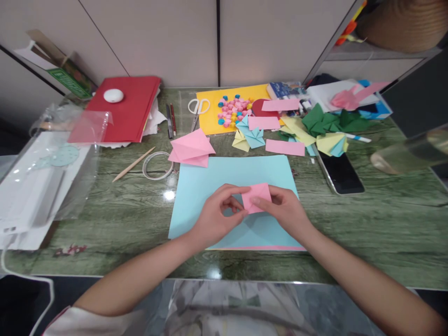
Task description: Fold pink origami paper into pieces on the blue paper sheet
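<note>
Between my hands is a small square of folded pink paper [258, 192], lifted over a light blue sheet [206, 200]. My left hand [222, 212] pinches its left edge, with fingertips at the upper and lower corners. The thumb of my right hand [285, 210] presses on the front of the square while the fingers support it from behind. Crease lines show on the paper's face. Larger pieces of folded pink paper [192, 147] lie at the blue sheet's upper left corner.
Behind the sheet are scissors [197, 109], small coloured paper balls [234, 112], folded blue paper [254, 135] and pink strips [285, 147]. A tape roll [144, 168] and a pointed wooden stick [133, 164] lie left. A phone [341, 171] and a bottle [406, 154] are right.
</note>
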{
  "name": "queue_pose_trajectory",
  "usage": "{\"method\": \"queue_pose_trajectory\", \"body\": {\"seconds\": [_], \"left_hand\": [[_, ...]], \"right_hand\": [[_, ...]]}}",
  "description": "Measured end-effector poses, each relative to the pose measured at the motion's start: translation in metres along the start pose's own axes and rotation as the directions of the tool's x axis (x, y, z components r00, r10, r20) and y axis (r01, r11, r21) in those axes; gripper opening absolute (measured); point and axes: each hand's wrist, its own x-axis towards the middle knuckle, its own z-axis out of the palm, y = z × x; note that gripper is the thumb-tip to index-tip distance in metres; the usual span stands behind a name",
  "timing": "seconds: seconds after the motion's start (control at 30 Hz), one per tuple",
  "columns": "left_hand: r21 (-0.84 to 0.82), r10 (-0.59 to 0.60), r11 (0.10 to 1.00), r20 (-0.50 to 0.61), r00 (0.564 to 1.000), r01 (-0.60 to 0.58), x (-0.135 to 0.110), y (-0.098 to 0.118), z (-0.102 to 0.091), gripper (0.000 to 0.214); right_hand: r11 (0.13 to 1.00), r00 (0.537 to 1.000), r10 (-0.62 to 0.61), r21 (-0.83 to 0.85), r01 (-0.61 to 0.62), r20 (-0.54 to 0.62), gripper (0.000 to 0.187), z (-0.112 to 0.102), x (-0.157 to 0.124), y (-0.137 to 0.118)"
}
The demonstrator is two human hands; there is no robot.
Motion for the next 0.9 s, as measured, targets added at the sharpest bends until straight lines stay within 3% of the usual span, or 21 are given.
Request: {"method": "queue_pose_trajectory", "body": {"seconds": [0.23, 0.47, 0.9], "left_hand": [[-0.073, 0.051, 0.996, 0.076, 0.996, -0.045, -0.002, 0.005, -0.004, 0.037], [-0.010, 0.000, 1.000, -0.015, 1.000, -0.001, -0.001, -0.004, 0.000, 0.038], [-0.042, 0.064, 0.997, 0.002, 0.998, -0.064, -0.001, -0.002, 0.000, 0.033]], "right_hand": [[1.000, 1.000, 0.003, -0.016, -0.004, -0.023, 0.023, 0.001, -0.001, 0.000], [1.000, 0.999, -0.014, -0.018, 0.013, -0.032, 0.023, 0.002, 0.000, 0.003], [0.998, 0.998, 0.056, 0.005, -0.056, 0.039, 0.024, 0.001, -0.002, -0.004]]}}
